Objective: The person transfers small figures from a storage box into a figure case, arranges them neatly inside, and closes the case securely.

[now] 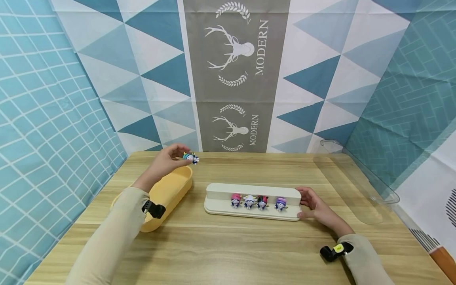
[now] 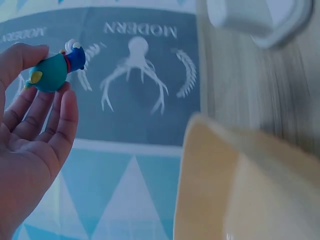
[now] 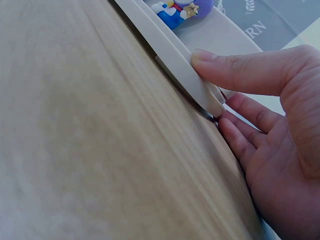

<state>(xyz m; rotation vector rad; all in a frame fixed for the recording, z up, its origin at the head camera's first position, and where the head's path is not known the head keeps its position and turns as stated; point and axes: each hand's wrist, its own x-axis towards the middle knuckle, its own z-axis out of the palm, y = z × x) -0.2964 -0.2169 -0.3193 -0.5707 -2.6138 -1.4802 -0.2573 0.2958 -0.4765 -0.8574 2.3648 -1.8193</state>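
Over the yellow bin's far end, my left hand (image 1: 164,165) pinches a small figurine (image 1: 189,158) between thumb and fingers. Seen in the left wrist view, the figurine (image 2: 51,73) has a round teal hat and a blue body, and lies sideways. A cream two-level display stand (image 1: 218,202) sits mid-table. Along its lower step stand a pink-hatted figurine (image 1: 235,200), a white-hatted one (image 1: 249,202), a red-and-black-hatted one (image 1: 262,202) and, past a gap, a purple-hatted one (image 1: 280,204). My right hand (image 1: 318,209) grips the stand's right end, thumb (image 3: 215,62) on its front edge.
A yellow oblong bin (image 1: 187,184) stands on the left of the wooden table (image 1: 228,253). At the right edge leans a clear plastic cover (image 1: 356,188). Patterned cloth (image 1: 235,87) rises behind the table.
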